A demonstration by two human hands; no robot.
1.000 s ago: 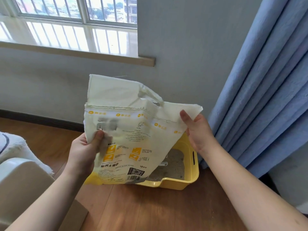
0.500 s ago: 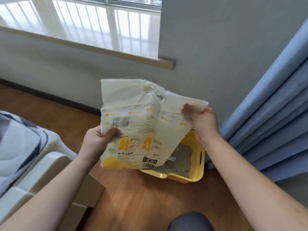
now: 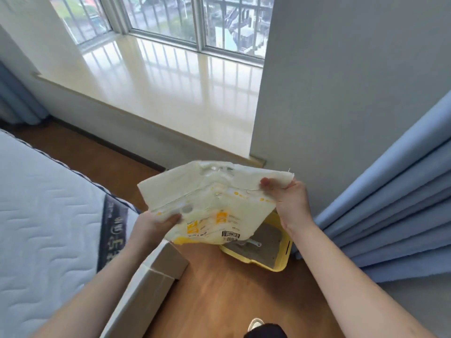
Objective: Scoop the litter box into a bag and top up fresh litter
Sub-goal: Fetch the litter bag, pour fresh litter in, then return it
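Observation:
I hold a white and yellow cat litter bag [image 3: 212, 201] flat in the air with both hands. My left hand [image 3: 152, 226] grips its lower left edge, thumb on top. My right hand [image 3: 286, 198] pinches its upper right corner. The bag looks limp and nearly flat. Below it on the wooden floor sits the yellow litter box [image 3: 280, 259], partly hidden by the bag, with grey litter [image 3: 266, 240] inside and a pale scoop [image 3: 252, 243] lying in it.
A bed with a quilted mattress [image 3: 48, 215] fills the left, its frame corner [image 3: 161, 267] just left of the box. A blue curtain [image 3: 395, 211] hangs at right. The grey wall and a window sill [image 3: 170, 84] lie behind. A shoe [image 3: 255, 324] shows at the bottom.
The view has risen and tilted down, so the box now looks smaller and farther below. The bag has gone from upright to nearly flat, still held by both hands.

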